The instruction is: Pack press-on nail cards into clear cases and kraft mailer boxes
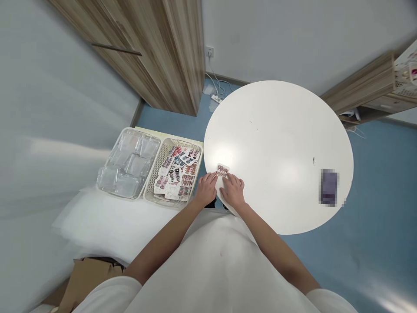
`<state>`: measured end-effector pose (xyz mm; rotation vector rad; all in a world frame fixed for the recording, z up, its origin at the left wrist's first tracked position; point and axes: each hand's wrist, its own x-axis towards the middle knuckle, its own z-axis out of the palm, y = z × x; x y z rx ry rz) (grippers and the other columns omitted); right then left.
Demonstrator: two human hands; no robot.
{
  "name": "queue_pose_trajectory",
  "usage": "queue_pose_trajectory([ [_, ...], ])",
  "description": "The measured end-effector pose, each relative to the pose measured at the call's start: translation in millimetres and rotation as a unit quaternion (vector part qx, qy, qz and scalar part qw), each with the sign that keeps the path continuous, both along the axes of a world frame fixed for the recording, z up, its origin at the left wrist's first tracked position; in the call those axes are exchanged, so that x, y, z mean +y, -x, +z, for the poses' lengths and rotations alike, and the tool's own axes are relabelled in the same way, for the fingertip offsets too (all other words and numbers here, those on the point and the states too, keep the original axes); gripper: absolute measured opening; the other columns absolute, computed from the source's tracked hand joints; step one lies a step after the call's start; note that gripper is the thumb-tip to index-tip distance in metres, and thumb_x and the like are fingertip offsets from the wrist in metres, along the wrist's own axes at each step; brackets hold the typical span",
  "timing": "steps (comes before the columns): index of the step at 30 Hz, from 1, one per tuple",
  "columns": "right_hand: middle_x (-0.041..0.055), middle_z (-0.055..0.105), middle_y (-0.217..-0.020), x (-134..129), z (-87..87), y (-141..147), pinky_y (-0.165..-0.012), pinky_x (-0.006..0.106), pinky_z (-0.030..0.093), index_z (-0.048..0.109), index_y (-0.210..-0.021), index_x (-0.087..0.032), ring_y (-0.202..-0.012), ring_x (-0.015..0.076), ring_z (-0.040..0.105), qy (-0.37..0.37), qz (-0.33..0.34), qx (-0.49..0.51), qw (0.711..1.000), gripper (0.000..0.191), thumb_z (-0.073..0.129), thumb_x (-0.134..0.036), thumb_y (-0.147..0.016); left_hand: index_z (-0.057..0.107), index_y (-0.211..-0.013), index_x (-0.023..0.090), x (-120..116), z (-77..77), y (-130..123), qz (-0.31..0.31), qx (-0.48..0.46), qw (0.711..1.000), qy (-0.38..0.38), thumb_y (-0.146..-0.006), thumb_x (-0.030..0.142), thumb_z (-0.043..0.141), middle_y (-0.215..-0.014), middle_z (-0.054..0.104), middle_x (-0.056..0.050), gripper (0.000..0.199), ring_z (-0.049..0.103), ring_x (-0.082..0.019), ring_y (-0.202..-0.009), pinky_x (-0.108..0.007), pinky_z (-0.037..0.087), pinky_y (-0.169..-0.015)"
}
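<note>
Pale walls and blue floor point(368, 182) surround a round white table point(276, 130). Near its left front edge lies a card point(223, 168) of patterned nails, just ahead of the person and between both hands. Fingertips of the left hand point(206, 189) meet its lower left side; those of the right hand point(233, 190) reach its lower right. Whether either hand pinches it or merely rests there, I cannot tell. More cards point(176, 174) fill a basket point(160, 167) to the left.
</note>
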<state>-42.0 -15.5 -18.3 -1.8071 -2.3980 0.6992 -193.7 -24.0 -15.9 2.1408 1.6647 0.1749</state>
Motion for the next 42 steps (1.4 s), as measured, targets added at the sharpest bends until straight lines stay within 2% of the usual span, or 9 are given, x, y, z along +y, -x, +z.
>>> queue_pose_trajectory([
  [7, 0.0101, 0.037, -0.135, 28.2, 2.0, 12.6, -0.097, 0.048, 0.016, 0.044, -0.119, -0.020, -0.123, 0.0265, 0.029, -0.005, 0.029, -0.028, 0.999, 0.040, 0.042, -0.032, -0.081, 0.041, -0.125, 0.015, 10.5, -2.6, 3.2, 0.045, -0.001, 0.999, 0.003, -0.075, 0.017, 0.041, -0.133, 0.039, -0.009, 0.050, 0.031, -0.026, -0.122, -0.042, 0.027, -0.097],
  [12, 0.0117, 0.037, -0.135, 35.1, 1.1, 17.3, -0.096, 0.048, 0.017, 0.042, -0.121, -0.018, -0.124, 0.0264, 0.028, -0.006, 0.029, -0.039, 0.999, 0.041, 0.039, -0.030, -0.082, 0.037, -0.127, 0.012, 15.7, -5.9, 4.0, 0.052, -0.009, 0.999, 0.005, -0.076, 0.016, 0.040, -0.136, 0.036, -0.010, 0.051, 0.030, -0.025, -0.124, -0.041, 0.028, -0.098],
  [22, 0.0115, 0.041, -0.132, 30.0, 5.4, 15.4, -0.096, 0.046, 0.017, 0.045, -0.116, -0.018, -0.120, 0.0242, 0.033, -0.010, 0.031, -0.035, 0.999, 0.036, 0.038, -0.026, -0.081, 0.038, -0.126, 0.013, 14.2, -4.9, 2.0, 0.048, -0.012, 0.999, -0.003, -0.075, 0.015, 0.041, -0.135, 0.037, -0.009, 0.052, 0.030, -0.024, -0.124, -0.040, 0.029, -0.098],
  [31, 0.0125, 0.036, -0.136, 26.6, 2.3, 13.0, -0.096, 0.045, 0.017, 0.043, -0.119, -0.017, -0.123, 0.0252, 0.030, -0.004, 0.033, -0.028, 0.999, 0.039, 0.039, -0.026, -0.081, 0.035, -0.128, 0.010, 10.9, -7.1, -1.2, 0.057, -0.019, 0.998, 0.003, -0.075, 0.015, 0.040, -0.138, 0.032, -0.010, 0.054, 0.026, -0.024, -0.127, -0.039, 0.026, -0.101],
  [37, 0.0120, 0.032, -0.138, 16.1, 4.4, 3.0, -0.097, 0.043, 0.018, 0.038, -0.125, -0.017, -0.124, 0.0247, 0.028, -0.003, 0.044, -0.013, 0.999, 0.044, 0.039, -0.028, -0.082, 0.032, -0.130, 0.010, -3.2, -5.6, -9.0, 0.077, -0.023, 0.997, 0.003, -0.076, 0.013, 0.038, -0.140, 0.029, -0.011, 0.054, 0.022, -0.024, -0.130, -0.040, 0.026, -0.101],
  [42, 0.0123, 0.036, -0.135, 0.2, 9.3, -22.8, -0.096, 0.041, 0.022, 0.039, -0.125, -0.017, -0.123, 0.0229, 0.032, -0.014, 0.079, 0.015, 0.997, 0.043, 0.038, -0.029, -0.083, 0.036, -0.127, 0.011, -24.6, 3.5, -20.2, 0.120, -0.013, 0.993, -0.007, -0.075, 0.013, 0.038, -0.138, 0.033, -0.011, 0.052, 0.025, -0.024, -0.129, -0.041, 0.030, -0.099],
])
